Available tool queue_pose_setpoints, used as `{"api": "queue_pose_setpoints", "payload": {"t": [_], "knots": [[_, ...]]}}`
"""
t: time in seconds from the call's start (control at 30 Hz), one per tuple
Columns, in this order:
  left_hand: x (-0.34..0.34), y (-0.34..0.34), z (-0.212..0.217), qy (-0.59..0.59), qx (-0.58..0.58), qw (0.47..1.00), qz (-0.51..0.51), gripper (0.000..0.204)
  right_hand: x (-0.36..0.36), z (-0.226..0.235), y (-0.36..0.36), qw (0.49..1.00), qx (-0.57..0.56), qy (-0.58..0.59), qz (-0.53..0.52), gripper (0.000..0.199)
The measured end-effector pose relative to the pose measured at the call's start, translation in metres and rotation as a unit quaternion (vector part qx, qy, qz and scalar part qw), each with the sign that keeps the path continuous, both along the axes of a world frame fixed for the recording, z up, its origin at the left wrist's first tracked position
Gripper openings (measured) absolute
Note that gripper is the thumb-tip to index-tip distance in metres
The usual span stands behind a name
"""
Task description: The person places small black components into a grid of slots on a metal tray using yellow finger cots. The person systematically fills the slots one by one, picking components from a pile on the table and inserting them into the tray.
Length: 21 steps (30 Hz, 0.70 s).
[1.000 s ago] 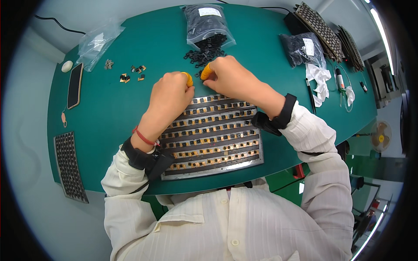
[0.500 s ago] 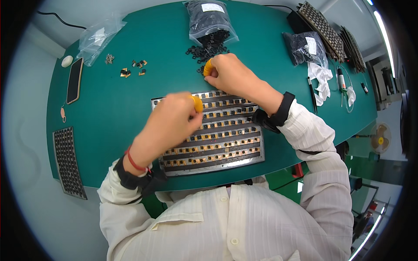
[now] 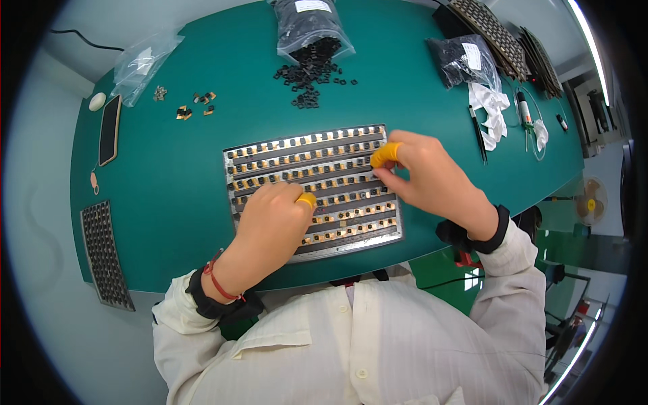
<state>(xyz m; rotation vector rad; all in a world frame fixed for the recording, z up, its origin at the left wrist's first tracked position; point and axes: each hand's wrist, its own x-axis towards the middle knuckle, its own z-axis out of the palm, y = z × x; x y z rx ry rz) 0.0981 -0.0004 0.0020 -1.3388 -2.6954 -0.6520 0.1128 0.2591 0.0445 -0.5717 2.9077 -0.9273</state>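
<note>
A metal tray [image 3: 337, 250] on the table carries rows of small black square parts, each beside a copper-coloured piece. Over its right side, my right hand [image 3: 425, 172] pinches with thumb and a finger in a yellow finger cot at the end of a row. What sits in that pinch is too small to make out. My left hand [image 3: 273, 216] is curled over the lower left of the tray, also with a yellow finger cot; its fingertips are hidden beneath it. Beyond the tray lies a loose pile of black parts [image 3: 307, 77], spilling from a clear plastic bag [image 3: 307, 27].
Small copper-and-black pieces [image 3: 183, 113] and a metal heap [image 3: 160, 93] lie left. A phone [image 3: 110, 131] and second tray [image 3: 106, 253] sit at the left edge. At right are tweezers [image 3: 477, 131], white tissue [image 3: 493, 111], a filled bag [image 3: 462, 61] and stacked trays [image 3: 496, 34].
My right hand has moved from the loose pile back and right to the tray's right side. My left hand has shifted lower on the tray, uncovering its upper rows.
</note>
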Motion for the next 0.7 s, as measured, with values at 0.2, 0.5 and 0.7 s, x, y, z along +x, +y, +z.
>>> {"api": "queue_pose_setpoints", "payload": {"t": [0.2,0.5,0.7], "knots": [[0.020,0.006,0.003,-0.019,-0.088,0.996,-0.006,0.033,0.052,-0.015,0.022,0.998,0.033,-0.056,-0.021,0.013],[0.015,0.011,0.019,-0.109,-0.150,0.983,0.014,0.040,0.064,-0.037,0.012,0.998,0.019,0.008,-0.053,0.014],[0.001,0.000,0.035,-0.172,-0.098,0.980,0.014,0.037,0.082,-0.034,0.001,0.992,0.119,-0.018,-0.042,0.034]]}}
